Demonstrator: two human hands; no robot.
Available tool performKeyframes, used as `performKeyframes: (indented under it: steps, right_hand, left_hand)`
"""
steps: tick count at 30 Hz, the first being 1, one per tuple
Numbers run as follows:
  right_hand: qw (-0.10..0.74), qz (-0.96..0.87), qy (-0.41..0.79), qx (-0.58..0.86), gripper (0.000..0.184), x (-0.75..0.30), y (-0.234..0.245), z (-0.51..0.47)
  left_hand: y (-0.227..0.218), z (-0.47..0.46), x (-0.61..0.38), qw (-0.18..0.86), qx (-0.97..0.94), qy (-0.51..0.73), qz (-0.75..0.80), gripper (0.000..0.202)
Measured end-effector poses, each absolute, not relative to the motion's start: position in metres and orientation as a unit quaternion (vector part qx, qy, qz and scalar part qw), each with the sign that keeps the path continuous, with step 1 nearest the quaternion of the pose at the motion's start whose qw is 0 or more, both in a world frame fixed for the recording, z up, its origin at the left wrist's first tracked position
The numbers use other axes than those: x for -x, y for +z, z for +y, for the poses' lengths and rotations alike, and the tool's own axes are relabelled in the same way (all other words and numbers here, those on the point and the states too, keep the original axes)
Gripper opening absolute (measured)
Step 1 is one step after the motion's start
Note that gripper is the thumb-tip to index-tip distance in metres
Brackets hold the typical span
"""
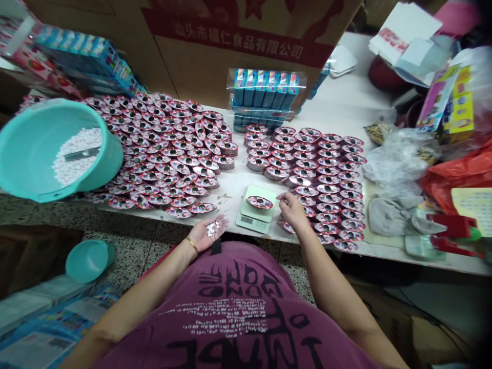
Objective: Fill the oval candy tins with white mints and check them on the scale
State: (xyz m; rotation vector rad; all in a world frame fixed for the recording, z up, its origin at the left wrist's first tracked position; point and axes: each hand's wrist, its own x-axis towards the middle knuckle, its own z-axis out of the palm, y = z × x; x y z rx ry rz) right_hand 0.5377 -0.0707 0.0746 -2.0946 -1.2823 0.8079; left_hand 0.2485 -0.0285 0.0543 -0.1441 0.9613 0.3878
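Observation:
My left hand (200, 237) is palm up just off the table's front edge, cupping several small white candies (212, 229). A pale green digital scale (252, 223) stands on the table between my hands. One oval, eye-shaped packet (260, 202) with a dark hole in its top rests on the scale's plate. Just right of the scale, my right hand (291, 209) is closed with thumb and fingertips together. Whatever may be between those fingertips is too small to make out. Rows of similar packets (328, 199) lie beside and partly under that hand.
At left, a turquoise basin (109, 159) holds white candies and a flat scoop-like piece. Many packets (165, 137) crowd the table beside it. Blue wrapped packs (265, 92) stand before a large cardboard carton (238, 31). Plastic bags (400, 159) and a grey cloth (392, 215) lie right.

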Motion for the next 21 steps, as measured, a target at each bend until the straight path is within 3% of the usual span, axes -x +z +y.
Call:
performKeyframes:
  steps: [8, 17, 21]
  right_hand:
    - [0.167, -0.618, 0.242, 0.729, 0.025, -0.523, 0.084, -0.074]
    - [0.176, -0.629, 0.198, 0.731, 0.021, -0.511, 0.093, -0.069]
    - [0.198, -0.724, 0.258, 0.608, 0.020, -0.466, 0.102, -0.072]
  left_hand:
    - [0.052, -0.027, -0.244, 0.885, 0.078, 0.174, 0.424, 0.014]
    - [0.057, -0.028, -0.243, 0.867, 0.067, 0.188, 0.457, 0.018]
    - [0.065, -0.027, -0.256, 0.883, 0.061, 0.181, 0.429, 0.024]
